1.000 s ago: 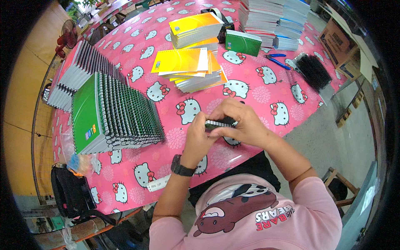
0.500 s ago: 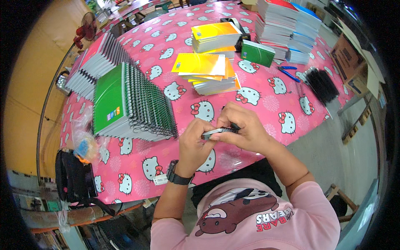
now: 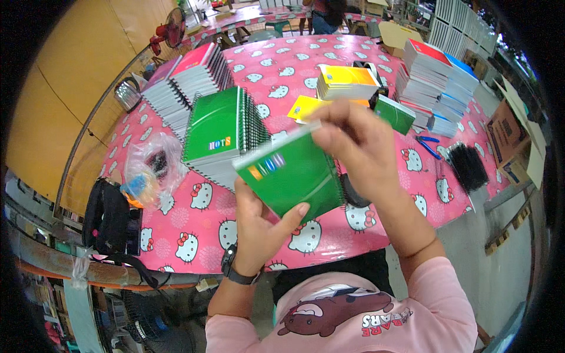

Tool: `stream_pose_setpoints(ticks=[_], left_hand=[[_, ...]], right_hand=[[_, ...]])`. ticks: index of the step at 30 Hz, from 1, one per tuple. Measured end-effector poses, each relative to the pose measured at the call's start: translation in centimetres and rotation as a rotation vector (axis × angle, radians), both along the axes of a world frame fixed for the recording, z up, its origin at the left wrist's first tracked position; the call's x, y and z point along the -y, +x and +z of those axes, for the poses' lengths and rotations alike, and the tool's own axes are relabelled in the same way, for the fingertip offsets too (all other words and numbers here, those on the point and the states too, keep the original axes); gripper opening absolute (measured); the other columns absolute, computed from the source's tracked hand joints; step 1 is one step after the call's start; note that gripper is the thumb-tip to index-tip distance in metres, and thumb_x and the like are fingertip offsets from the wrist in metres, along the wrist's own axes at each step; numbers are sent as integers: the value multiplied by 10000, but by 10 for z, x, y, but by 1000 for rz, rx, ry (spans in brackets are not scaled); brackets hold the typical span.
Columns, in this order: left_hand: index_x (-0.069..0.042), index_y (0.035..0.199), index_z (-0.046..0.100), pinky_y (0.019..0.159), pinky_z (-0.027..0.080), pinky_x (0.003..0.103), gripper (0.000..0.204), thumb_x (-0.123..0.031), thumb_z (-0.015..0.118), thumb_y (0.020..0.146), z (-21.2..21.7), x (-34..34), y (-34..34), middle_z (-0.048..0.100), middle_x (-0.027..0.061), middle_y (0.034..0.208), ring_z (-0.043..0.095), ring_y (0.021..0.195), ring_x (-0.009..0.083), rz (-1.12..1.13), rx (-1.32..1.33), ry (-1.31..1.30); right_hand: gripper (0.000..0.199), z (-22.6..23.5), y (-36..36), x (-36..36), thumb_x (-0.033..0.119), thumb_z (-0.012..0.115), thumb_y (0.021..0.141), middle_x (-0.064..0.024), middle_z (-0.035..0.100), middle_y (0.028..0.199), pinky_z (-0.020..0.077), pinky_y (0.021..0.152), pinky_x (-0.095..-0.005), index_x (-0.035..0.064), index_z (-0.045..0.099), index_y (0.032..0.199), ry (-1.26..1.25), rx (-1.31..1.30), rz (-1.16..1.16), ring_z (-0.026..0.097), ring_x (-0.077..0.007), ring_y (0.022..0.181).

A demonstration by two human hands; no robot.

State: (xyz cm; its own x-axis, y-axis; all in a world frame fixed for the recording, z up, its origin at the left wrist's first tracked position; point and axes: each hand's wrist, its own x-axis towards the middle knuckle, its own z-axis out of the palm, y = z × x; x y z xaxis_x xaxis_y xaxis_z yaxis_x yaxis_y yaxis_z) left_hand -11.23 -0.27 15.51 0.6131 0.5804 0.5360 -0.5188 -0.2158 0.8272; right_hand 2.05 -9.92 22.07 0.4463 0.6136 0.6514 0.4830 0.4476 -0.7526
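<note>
A green spiral-bound notebook [image 3: 292, 175] is held up above the pink table [image 3: 194, 229], tilted, cover facing me. My left hand [image 3: 262, 220] grips it from below with the thumb on the cover's lower edge. My right hand [image 3: 359, 147] holds its upper right corner and spine side, partly blurred. Just behind it on the table lies a leaning stack of green spiral notebooks [image 3: 220, 132].
More spiral notebooks [image 3: 182, 82] lie at the far left. Yellow pads [image 3: 344, 82], a small green pad [image 3: 395, 113], tall paper stacks [image 3: 438, 82], blue-handled pliers [image 3: 428, 144] and black binding coils [image 3: 469, 166] sit to the right. A plastic bag [image 3: 147, 173] and black bag [image 3: 109, 217] are left.
Both hands were low over the table working on a dark coil at a notebook's edge; now they have lifted the green notebook up, cover facing me. The view has tilted.
</note>
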Motion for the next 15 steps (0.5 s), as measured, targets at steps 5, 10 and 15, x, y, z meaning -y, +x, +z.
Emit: stream_pose_setpoints(ticks=[5, 10, 15], left_hand=[[33, 1190, 489, 882, 435, 281, 441, -106, 658, 808, 60, -46, -30, 516, 99, 1212, 546, 1041, 156, 298, 48, 37], [37, 1147, 547, 863, 424, 286, 349, -136, 603, 849, 42, -118, -8, 562, 119, 1132, 538, 1011, 152, 663, -298, 359], [64, 1213, 516, 929, 399, 327, 484, -331, 435, 946, 19, -118, 14, 569, 131, 1179, 547, 1062, 201, 486, 6, 87]], right_hand=[[192, 32, 26, -95, 156, 584, 869, -40, 627, 779, 452, 617, -238, -29, 614, 910, 189, -6, 98, 564, -86, 705], [243, -6, 66, -174, 210, 561, 890, -13, 614, 733, 438, 599, -242, -19, 642, 879, -28, 197, -198, 540, -67, 663], [277, -36, 63, -195, 246, 547, 894, -39, 640, 752, 448, 624, -223, -7, 653, 856, 108, -307, 189, 574, -87, 672]])
